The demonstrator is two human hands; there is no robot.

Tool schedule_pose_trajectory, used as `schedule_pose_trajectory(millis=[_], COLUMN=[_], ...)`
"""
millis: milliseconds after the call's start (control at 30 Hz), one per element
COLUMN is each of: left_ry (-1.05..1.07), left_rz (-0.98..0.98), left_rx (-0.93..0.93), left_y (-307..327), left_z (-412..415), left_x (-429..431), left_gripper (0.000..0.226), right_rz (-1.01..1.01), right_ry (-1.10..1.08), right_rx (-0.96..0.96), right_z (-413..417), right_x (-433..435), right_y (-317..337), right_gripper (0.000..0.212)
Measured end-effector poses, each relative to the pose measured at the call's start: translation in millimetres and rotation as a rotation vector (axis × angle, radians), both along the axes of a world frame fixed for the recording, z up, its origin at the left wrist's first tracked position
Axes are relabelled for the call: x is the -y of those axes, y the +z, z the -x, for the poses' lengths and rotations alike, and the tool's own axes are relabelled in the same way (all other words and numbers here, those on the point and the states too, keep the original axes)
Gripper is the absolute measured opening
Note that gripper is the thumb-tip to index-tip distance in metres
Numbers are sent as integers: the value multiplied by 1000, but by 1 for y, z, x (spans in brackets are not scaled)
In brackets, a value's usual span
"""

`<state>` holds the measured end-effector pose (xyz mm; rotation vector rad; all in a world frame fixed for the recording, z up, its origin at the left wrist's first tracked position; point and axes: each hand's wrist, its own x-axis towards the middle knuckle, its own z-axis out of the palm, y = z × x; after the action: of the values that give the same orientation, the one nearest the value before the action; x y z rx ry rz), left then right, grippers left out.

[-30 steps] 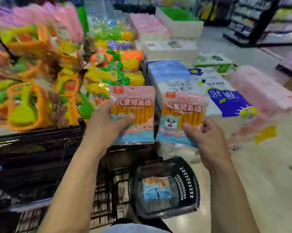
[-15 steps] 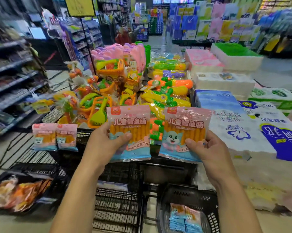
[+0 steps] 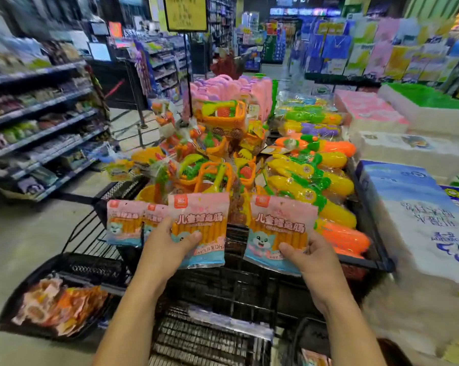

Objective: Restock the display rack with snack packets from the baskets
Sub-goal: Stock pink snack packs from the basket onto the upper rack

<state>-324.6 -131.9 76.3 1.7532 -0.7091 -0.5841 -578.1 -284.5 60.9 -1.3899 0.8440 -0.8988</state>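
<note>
Gripping a pink-and-blue plastic snack packet [image 3: 199, 225] printed with orange sausage sticks, the left hand [image 3: 167, 250] has its thumb curled across the packet's front, with its fingers hidden behind. The right hand [image 3: 314, 262] pinches a second packet of the same kind [image 3: 278, 228] at its lower right corner, thumb in front, fingers curled behind. Both packets are held upright and side by side, apart from each other, above the front edge of a black wire display rack [image 3: 223, 289]. Just left of the left hand's packet, two matching packets [image 3: 124, 223] are upright at the rack's left end, one touching the other; the nearer one is partly hidden by the held packet. Low at the left sits a black plastic basket [image 3: 72, 262] filled with orange and pink snack packets [image 3: 56, 307]. A second black basket [image 3: 310, 336] shows at the lower right, beside the right forearm, with a partly seen packet [image 3: 314, 361] inside. Behind the held packets lie bagged plastic toys: orange toy baskets [image 3: 218, 114] and yellow-and-green water guns [image 3: 310, 186]. Wrapped packs of tissue [image 3: 408, 207] are stacked to the right, grocery shelves [image 3: 38, 136] run along the left, and a yellow sign [image 3: 185, 13] on a pole stands beyond the toys.
</note>
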Motion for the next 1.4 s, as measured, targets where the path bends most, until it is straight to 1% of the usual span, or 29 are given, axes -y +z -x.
schedule_pose_trajectory(millis=[167, 233, 333, 467, 600, 700, 867, 967, 1100, 1267, 1333, 1400], left_ry=[-72, -114, -144, -184, -230, -246, -249, -220, -167, -132, -93, -74], left_rz=[-22, -39, -93, -101, -109, -139, -173, -234, -241, -217, -252, -308], left_rx=[-49, -66, -66, -122, -142, -107, -63, -54, -70, -8, 33, 86], left_y=[-26, -35, -44, -55, -69, -79, -92, -97, -105, -110, -111, -111], left_z=[-51, -64, -81, -95, -101, -103, -108, -105, -97, -90, -87, -85], left_x=[19, 28, 42, 61, 76, 83, 92, 94, 97, 94, 95, 95], left_gripper=[40, 32, 34, 37, 49, 41, 34, 28, 27, 28, 28, 32], right_rz=[-31, -73, -143, -209, -250, -278, -303, -306, -274, -215, -189, -167], right_ry=[-52, -88, -107, -132, -136, -146, -190, -213, -239, -264, -276, -290], right_rx=[-72, -92, -133, -190, -231, -234, -217, -239, -290, -355, -375, -397], right_z=[-57, -74, -96, -120, -133, -137, -141, -142, -142, -145, -144, -143], right_x=[0, 0, 1, 5, 14, 20, 29, 29, 28, 26, 24, 22], right_y=[-29, -40, -57, -70, -85, -94, -106, -115, -120, -121, -122, -121], right_gripper=[33, 31, 28, 25, 24, 23, 18, 17, 13, 9, 10, 16])
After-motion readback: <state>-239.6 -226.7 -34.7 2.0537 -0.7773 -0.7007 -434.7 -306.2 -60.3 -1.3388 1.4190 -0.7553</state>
